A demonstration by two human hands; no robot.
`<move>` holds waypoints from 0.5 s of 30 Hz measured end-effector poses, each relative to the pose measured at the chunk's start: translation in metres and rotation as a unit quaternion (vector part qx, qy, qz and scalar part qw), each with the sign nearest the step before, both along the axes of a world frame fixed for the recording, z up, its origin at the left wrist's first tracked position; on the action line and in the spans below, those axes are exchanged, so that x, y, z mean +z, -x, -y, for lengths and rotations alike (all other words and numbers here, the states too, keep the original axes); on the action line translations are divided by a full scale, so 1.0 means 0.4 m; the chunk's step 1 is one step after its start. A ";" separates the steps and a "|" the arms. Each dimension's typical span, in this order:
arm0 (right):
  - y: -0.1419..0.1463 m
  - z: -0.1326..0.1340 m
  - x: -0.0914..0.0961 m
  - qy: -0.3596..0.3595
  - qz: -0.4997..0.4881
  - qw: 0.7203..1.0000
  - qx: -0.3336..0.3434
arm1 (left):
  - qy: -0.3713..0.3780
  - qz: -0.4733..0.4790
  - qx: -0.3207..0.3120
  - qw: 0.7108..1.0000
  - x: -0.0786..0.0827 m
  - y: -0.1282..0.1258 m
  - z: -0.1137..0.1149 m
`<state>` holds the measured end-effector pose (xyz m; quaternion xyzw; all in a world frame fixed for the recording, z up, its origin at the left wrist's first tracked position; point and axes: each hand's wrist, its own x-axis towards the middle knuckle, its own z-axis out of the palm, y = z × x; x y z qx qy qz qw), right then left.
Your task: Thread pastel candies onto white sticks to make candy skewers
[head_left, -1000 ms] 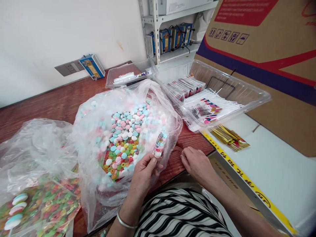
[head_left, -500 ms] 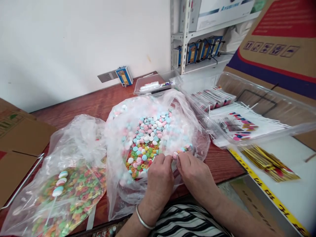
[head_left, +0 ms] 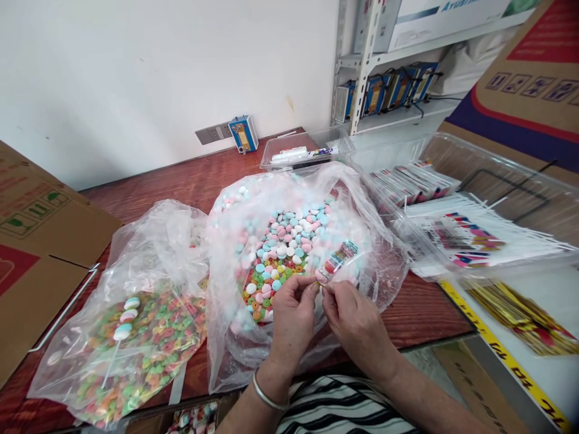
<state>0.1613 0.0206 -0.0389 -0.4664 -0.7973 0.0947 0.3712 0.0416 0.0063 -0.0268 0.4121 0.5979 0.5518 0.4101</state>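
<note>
My left hand (head_left: 293, 316) and my right hand (head_left: 355, 319) meet at the front of the table, both pinched on the lower end of a small wrapped candy stick (head_left: 337, 260) with a printed wrapper. The stick tilts up to the right over a large clear bag (head_left: 253, 343) of pastel and ring-shaped candies (head_left: 283, 253). A silver bangle sits on my left wrist.
A second clear bag (head_left: 131, 337) with ring candies and one finished candy stick (head_left: 120, 328) lies at left. Clear trays (head_left: 534, 199) of printed wrappers and sticks stand at right, gold twist ties (head_left: 515, 313) beside them. Cardboard boxes flank both sides; a metal shelf stands behind.
My right hand came over from the table to join the left on the wrapped candy stick. The view swung left, showing the second bag and a cardboard box.
</note>
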 end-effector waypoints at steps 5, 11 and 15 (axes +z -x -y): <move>0.023 -0.031 -0.001 0.159 -0.206 0.965 0.006 | 0.045 0.339 0.004 0.940 0.003 -0.011 -0.020; 0.005 -0.058 0.036 0.315 -0.275 0.904 0.093 | 0.043 0.381 -0.011 0.924 -0.003 -0.010 -0.021; -0.008 -0.076 0.057 0.311 -0.228 0.916 0.109 | 0.027 0.349 -0.009 0.937 -0.015 -0.013 -0.017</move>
